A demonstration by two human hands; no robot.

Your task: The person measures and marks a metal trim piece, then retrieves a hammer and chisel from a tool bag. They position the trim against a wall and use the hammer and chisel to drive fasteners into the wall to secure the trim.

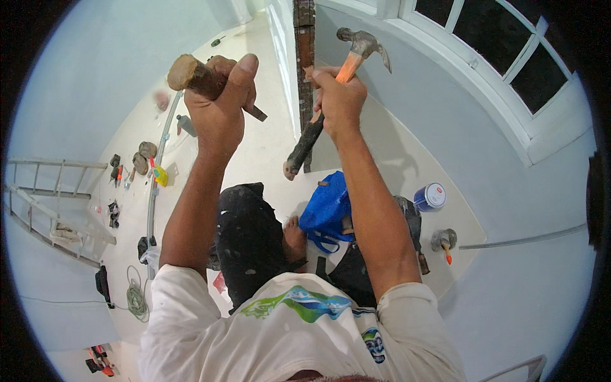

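My left hand is closed round a chisel with a thick wooden handle; its flat blade pokes out to the right below my fingers. My right hand grips a claw hammer by its orange and dark handle, metal head up and the worn handle end hanging down to the left. Between the hands, a white upright panel shows a rough, dark wooden edge. My right fingers are in front of that edge; whether they touch it I cannot tell.
On the floor lie a blue bag, a paint can, a brush on a tin, several small tools and containers and a coiled cord. A ladder is at left, a white-framed window at upper right.
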